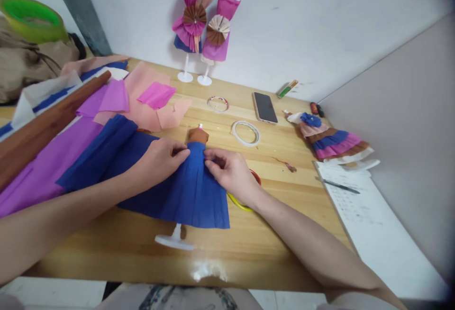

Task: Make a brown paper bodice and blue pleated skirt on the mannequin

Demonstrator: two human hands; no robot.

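Observation:
A small dress-form mannequin lies on the table, its white stand base (pixel 174 242) toward me and its top wrapped in a brown bodice (pixel 198 136). Blue crepe paper (pixel 201 198) is gathered in pleats at its waist and spreads down like a skirt; the rest of the strip runs off to the left. My left hand (pixel 161 162) pinches the paper at the left of the waist. On the opposite side, my right hand (pixel 230 171) has its thumb and fingers closed on the pleated edge. A yellow curved handle (pixel 241 204) lies partly hidden beneath my right wrist.
Crepe paper sheets (pixel 142 96) and a brown roll (pixel 53 118) cover the left. Two dressed mannequins (pixel 218 35) stand by the wall. Tape rolls (pixel 246 133), a phone (pixel 265 107), another dressed mannequin (pixel 330 139) and a notebook (pixel 373 220) with a pen (pixel 341 186) are rightward.

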